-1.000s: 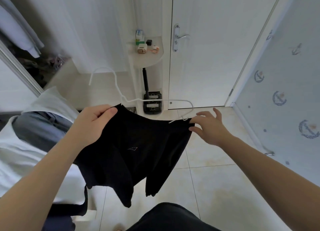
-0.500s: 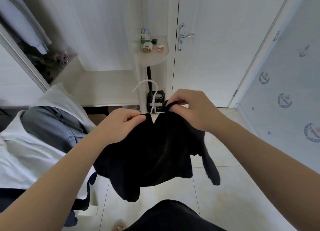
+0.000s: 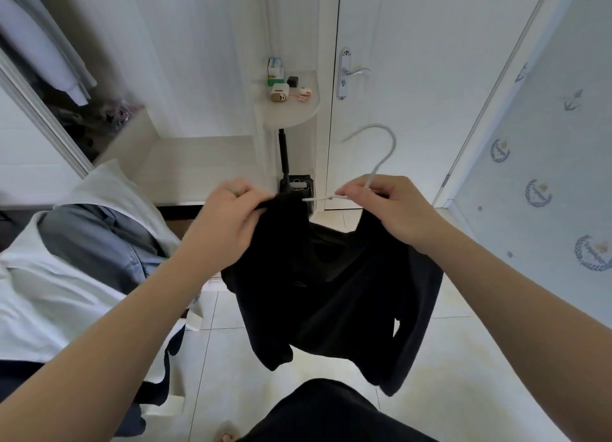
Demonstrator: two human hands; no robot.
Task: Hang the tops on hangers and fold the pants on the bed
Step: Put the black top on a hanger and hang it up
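Note:
A black top hangs in the air in front of me over the tiled floor. My left hand pinches its left shoulder edge. My right hand grips the neck of a white wire hanger together with the top's right side. The hanger's hook curves up above my right hand, and a short piece of its arm shows between my hands. The other parts of the hanger are hidden inside the cloth. On the bed at the left lie a grey-blue garment and white cloth.
A white door with a metal handle stands straight ahead. A small rounded shelf left of it holds a few small items. An open wardrobe is at the far left. A patterned wall runs along the right.
My hands have moved apart a little. The hanger's hook has swung from between my hands to above my right hand, and the top has spread wider.

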